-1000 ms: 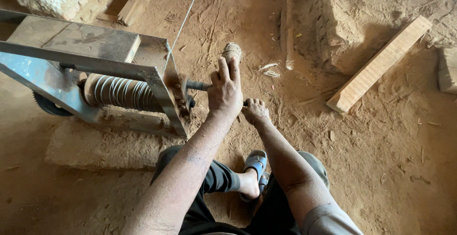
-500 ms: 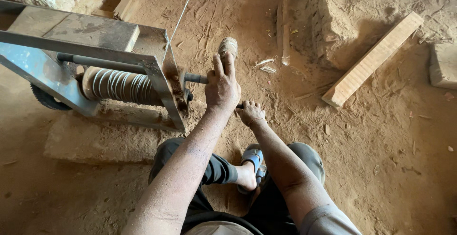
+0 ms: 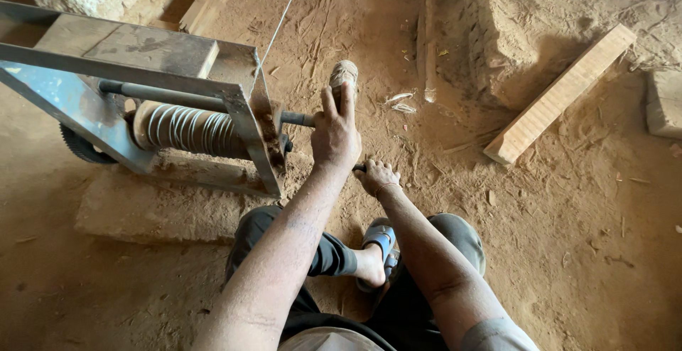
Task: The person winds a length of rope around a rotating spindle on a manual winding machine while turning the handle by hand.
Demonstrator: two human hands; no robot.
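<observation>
My left hand (image 3: 335, 136) wrapped round crank (image 3: 298, 119) beside winch drum (image 3: 186, 128), right hand (image 3: 376, 176) clenched on handle, dropped lower than 1 second ago, so crank's mid-turn.

Open dirt right of the metal winch frame (image 3: 241, 120), out to the wooden plank (image 3: 561, 95). Hemmed left of the crank shaft (image 3: 297, 119) by frame plate and wound spool (image 3: 186, 128). Taut wire (image 3: 280, 20) slanting above the frame. Stone slab (image 3: 153, 212) beneath.
</observation>
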